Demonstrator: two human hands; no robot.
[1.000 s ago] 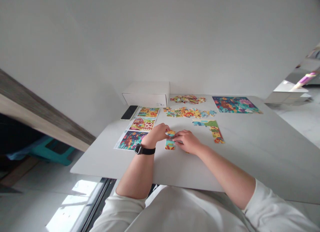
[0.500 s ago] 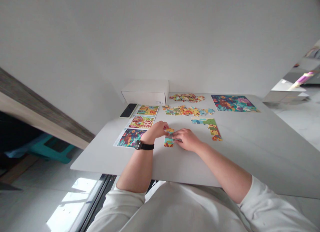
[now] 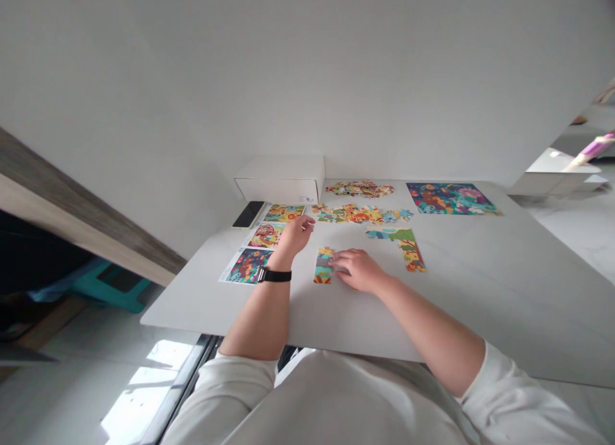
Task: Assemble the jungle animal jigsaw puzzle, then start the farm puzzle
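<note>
My left hand [image 3: 298, 232], with a black watch [image 3: 269, 275] on its wrist, hovers over the right edge of the picture sheet [image 3: 237, 256]. Its fingers are loosely bent and apart, and I see nothing in them. A small strip of joined jigsaw pieces [image 3: 323, 269] lies in front of me. The fingertips of my right hand [image 3: 356, 269] touch its right side, fingers stretched out. Some of the strip's right part may be hidden under that hand. Beyond my right hand lies an L-shaped joined puzzle section [image 3: 407, 242]. A row of loose jigsaw pieces [image 3: 360, 213] is spread farther back.
Behind the row is a heap of puzzle pieces [image 3: 360, 188]. A white box [image 3: 281, 179] stands against the wall, with a phone [image 3: 248, 214] in front of it. An assembled dark-blue puzzle [image 3: 451, 198] lies at the back right of the white table [image 3: 480, 285].
My left hand has left the small strip and moved up and to the left, toward the loose pieces. My right hand stays at the strip's right side.
</note>
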